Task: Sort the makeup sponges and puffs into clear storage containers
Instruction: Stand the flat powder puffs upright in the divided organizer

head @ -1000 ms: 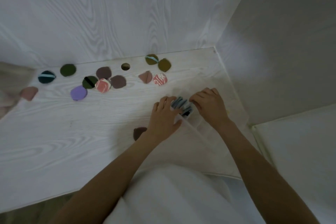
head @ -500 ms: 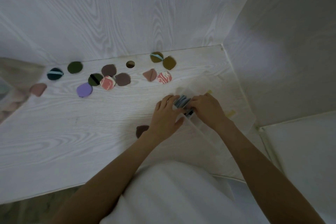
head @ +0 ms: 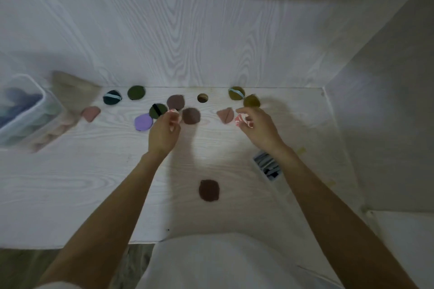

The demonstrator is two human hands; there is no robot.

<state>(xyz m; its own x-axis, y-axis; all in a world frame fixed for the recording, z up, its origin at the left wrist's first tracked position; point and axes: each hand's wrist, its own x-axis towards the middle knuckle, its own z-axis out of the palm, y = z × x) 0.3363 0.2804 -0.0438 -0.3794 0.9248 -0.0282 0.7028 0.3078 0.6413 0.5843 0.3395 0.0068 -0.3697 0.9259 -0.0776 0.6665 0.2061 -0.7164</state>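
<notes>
Both hands are out over the scattered puffs in the middle of the frame, each taking one of the two pink-and-white marbled ones. The left hand (head: 164, 129) has its fingertips pinched on the left marbled puff (head: 174, 114), which lies just beside a brown puff (head: 191, 115) and a dark green puff with a black strap (head: 157, 110). The right hand (head: 254, 124) curls its fingers round the right marbled puff (head: 240, 120), next to a pink teardrop puff (head: 225, 114). I judge this the picking-up step of the sort, a matching pair gathered at once.

The next move calls for lifting both clear without dragging the neighbours, then carrying them to a container. A small clear container (head: 267, 168) with dark puffs stacked on edge sits at the lower right, partly hidden by the right forearm; a larger clear container (head: 28, 115) of pastel sponges stands at the far left edge. A lone brown puff (head: 209, 190) lies nearer the person, well apart from the rest on the white table (head: 70, 183).
</notes>
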